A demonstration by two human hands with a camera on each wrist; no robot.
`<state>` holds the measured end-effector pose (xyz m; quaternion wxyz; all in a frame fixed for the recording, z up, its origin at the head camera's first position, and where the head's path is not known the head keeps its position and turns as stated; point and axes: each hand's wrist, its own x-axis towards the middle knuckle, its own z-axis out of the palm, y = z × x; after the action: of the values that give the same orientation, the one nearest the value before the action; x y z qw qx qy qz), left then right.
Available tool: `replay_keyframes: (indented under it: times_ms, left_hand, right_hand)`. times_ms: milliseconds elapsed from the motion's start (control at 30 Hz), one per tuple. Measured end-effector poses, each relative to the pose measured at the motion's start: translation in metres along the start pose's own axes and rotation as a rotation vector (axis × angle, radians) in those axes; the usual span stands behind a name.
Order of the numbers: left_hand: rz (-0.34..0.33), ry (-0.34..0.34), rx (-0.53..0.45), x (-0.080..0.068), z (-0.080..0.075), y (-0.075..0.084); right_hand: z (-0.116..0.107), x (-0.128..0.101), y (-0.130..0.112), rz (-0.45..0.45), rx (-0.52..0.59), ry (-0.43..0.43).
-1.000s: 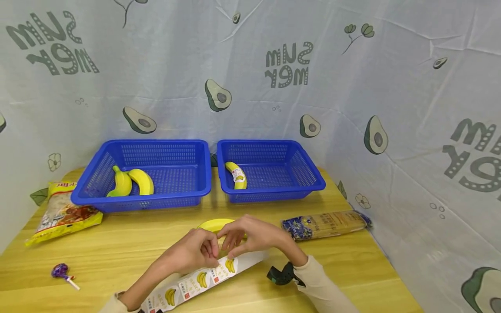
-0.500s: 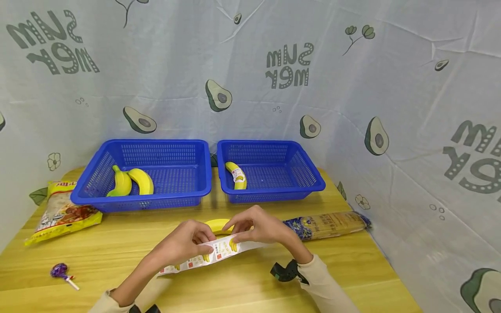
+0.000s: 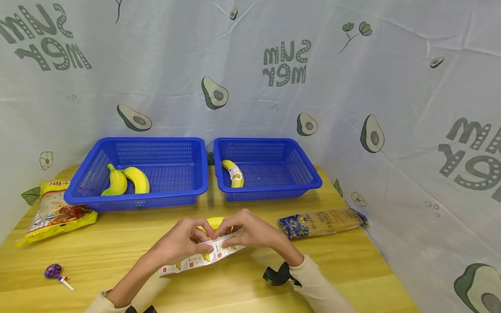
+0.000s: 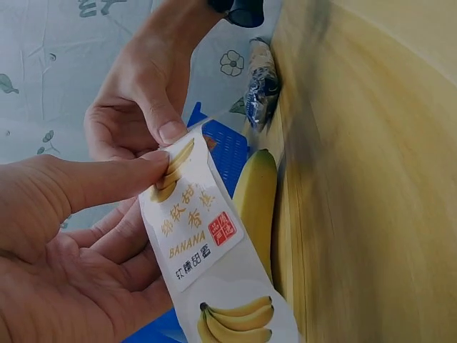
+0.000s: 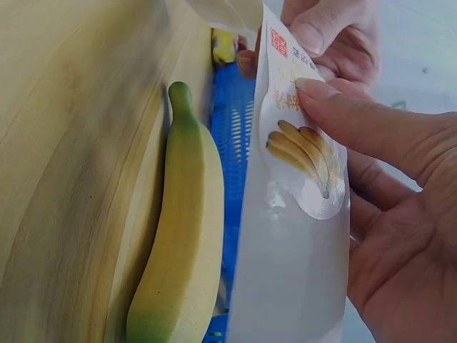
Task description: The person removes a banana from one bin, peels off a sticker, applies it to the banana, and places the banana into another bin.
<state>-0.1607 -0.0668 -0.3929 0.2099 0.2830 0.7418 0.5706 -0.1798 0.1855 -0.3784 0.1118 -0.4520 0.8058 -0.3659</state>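
Note:
A white strip of banana stickers (image 3: 185,264) is held up off the table, each label printed with yellow bananas and red-stamped lettering. My left hand (image 3: 181,240) pinches it near the middle, thumb in front and fingers behind. Close beside it, my right hand (image 3: 250,230) pinches the same strip, its thumb at a label's printed bananas (image 5: 303,153). The two hands nearly meet at one sticker. Behind them on the table lies a banana (image 5: 182,229) without a label, partly hidden by the hands in the head view.
At the back left, a blue basket (image 3: 156,202) contains two bananas (image 3: 137,179). Another blue basket (image 3: 270,194) contains one labelled banana (image 3: 233,174). A yellow-edged food bag (image 3: 58,213) lies far left, a purple lollipop (image 3: 53,271) front left, and a noodle packet (image 3: 322,223) right.
The strip, flat on the table a second ago, has been lifted by both hands and tilted up. Since half a second ago, the right hand has come closer to the left.

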Motion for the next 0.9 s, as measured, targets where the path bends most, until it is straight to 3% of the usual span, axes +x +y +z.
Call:
replay_keyframes:
  times_ms: [433,733,900]
  left_hand:
    - [0.047,-0.088,-0.140,0.0011,-0.0017,-0.0013]
    - [0.042,-0.079,-0.113,0.0010,-0.0024,0.0000]
    - [0.014,-0.045,-0.068,0.0011,-0.0029,0.0013]
  right_hand:
    - [-0.0009,0.0000,0.0025,-0.076,0.055,-0.001]
    - [-0.0043,-0.0006,0.0029,-0.055,0.059,-0.035]
    - [-0.0073,-0.0024,0.0054,0.007,0.075,-0.074]
